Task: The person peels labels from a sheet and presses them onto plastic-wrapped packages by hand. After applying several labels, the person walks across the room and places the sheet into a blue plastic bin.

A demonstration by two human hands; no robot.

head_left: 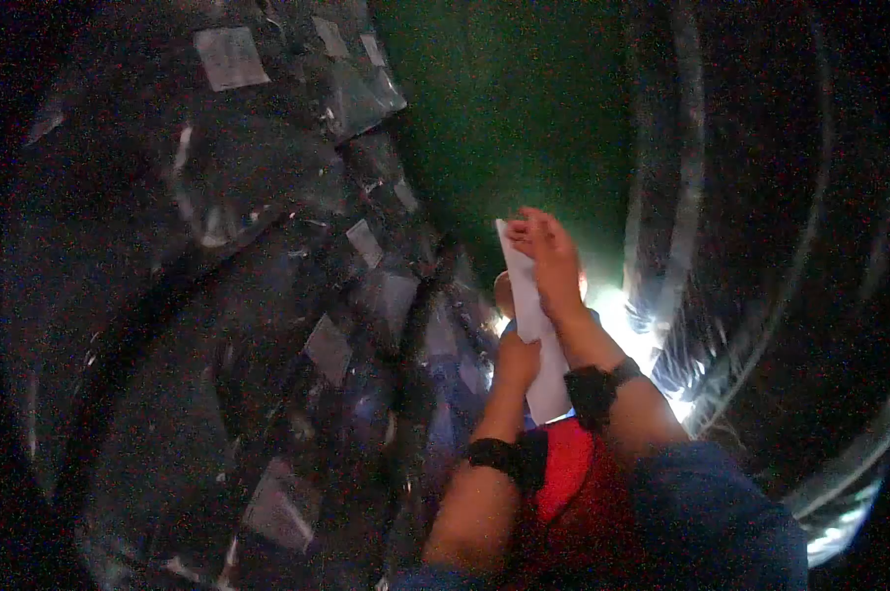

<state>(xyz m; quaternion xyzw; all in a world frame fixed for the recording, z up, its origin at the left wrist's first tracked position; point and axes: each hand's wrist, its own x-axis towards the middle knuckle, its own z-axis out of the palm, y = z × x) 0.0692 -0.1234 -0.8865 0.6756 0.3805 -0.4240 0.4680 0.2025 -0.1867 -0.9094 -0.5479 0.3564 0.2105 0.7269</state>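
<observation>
A long, narrow white sheet of paper point(537, 330) stands tilted in front of my body, and any print on it cannot be made out. My left hand point(518, 361) grips its left edge about midway, the thumb lying across the face. Higher up, my right hand point(555, 264) holds the paper near its top right, with bent fingers over its surface. Dark bands circle both my wrists. Something rounded behind the paper is mostly hidden.
Clear plastic-wrapped goods with white labels point(231, 58) line the left side. Shiny plastic sheeting point(691, 197) hangs in folds on the right. A bright light point(617, 330) glares beside my right forearm. Dark green floor point(509, 108) runs ahead between both sides.
</observation>
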